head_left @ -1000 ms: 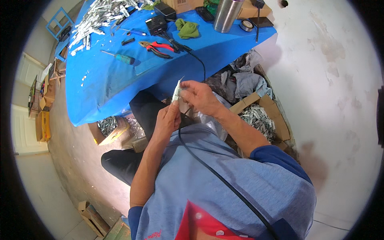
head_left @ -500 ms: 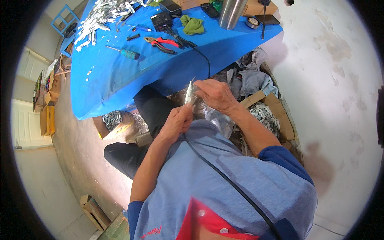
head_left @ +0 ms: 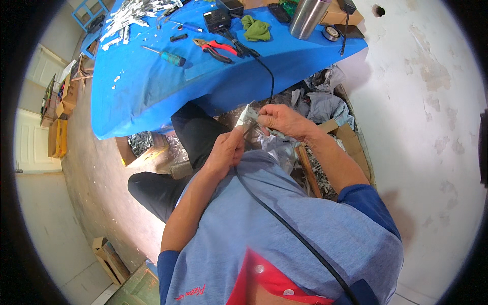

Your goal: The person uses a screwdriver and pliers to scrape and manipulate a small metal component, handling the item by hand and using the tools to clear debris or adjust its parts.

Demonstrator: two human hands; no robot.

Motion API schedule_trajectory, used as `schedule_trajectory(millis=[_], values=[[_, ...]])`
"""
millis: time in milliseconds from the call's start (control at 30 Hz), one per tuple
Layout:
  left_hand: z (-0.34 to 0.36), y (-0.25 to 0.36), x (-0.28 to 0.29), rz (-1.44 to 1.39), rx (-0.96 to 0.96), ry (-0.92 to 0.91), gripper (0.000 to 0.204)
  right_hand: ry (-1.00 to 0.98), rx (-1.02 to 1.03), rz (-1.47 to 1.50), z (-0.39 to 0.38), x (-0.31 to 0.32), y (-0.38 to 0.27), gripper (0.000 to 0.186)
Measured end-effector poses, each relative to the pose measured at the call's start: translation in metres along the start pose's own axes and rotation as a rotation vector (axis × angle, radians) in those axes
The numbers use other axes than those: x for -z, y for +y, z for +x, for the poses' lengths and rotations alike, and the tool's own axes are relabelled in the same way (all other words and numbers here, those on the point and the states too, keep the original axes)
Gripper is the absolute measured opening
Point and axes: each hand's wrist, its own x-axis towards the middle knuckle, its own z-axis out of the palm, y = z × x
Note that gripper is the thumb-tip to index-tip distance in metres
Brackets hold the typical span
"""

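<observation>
Head view: the left hand (head_left: 226, 152) has its fingers closed around the lower end of a slim white piece (head_left: 245, 117), which tilts up between the two hands, short of the blue-covered counter (head_left: 134, 86). The right hand (head_left: 285, 122) is just beside the piece, its fingers bent to a narrow gap; whether they grip anything, I cannot tell.
</observation>
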Motion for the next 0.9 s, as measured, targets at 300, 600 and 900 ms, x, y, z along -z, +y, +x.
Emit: schedule_trajectory(millis=[300, 600, 900], values=[[0.009, -0.004, 0.002, 0.008, 0.032, 0.052, 0.048, 0.252, 0.317, -0.366, 0.015, -0.021, 0.017, 0.032], [0.003, 0.002, -0.003, 0.055, -0.007, 0.036, 0.046, -0.238, -0.148, 0.521, 0.013, -0.008, 0.012, 0.019], [0.008, -0.002, -0.001, 0.069, 0.04, 0.07, 0.046, 0.58, 0.558, -0.761, 0.017, -0.037, 0.029, 0.028]])
